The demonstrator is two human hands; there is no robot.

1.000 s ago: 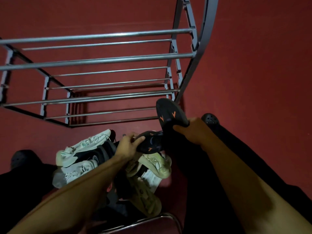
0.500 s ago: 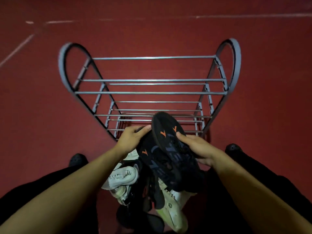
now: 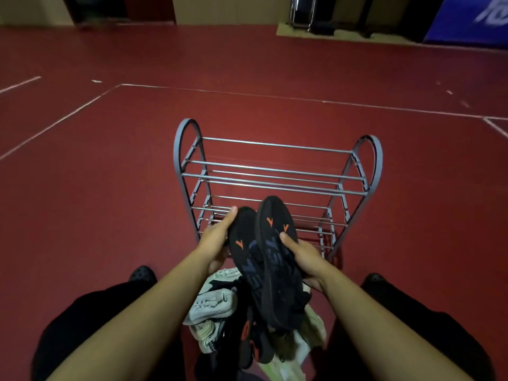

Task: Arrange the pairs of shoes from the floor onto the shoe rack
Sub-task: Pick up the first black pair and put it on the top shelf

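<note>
Black with orange arrow marks, the pair of shoes (image 3: 264,259) sat in your grip at the centre of the head view, soles turned up toward you and toes pointing toward twelve o'clock, the two pressed side by side and touching. Your left hand (image 3: 217,240) cupped the left shoe from its nine o'clock side, fingers curled round the edge with the thumb lying along the toe. Your right hand (image 3: 305,259) closed on the right shoe from three o'clock, thumb pressed on the sole near the orange marks, the other fingers hidden beneath. Just beyond the toes, at twelve o'clock, stood the grey metal shoe rack (image 3: 277,171), its rails bare, resting on the red floor (image 3: 110,188). At six o'clock from the held pair, between your dark-trousered legs, lay a heap of other shoes (image 3: 220,306), pale green-white ones tangled with darker ones; how many I could not tell. Your own black clogs showed at eight o'clock (image 3: 141,273) and four o'clock (image 3: 375,279) of the pair.
</note>
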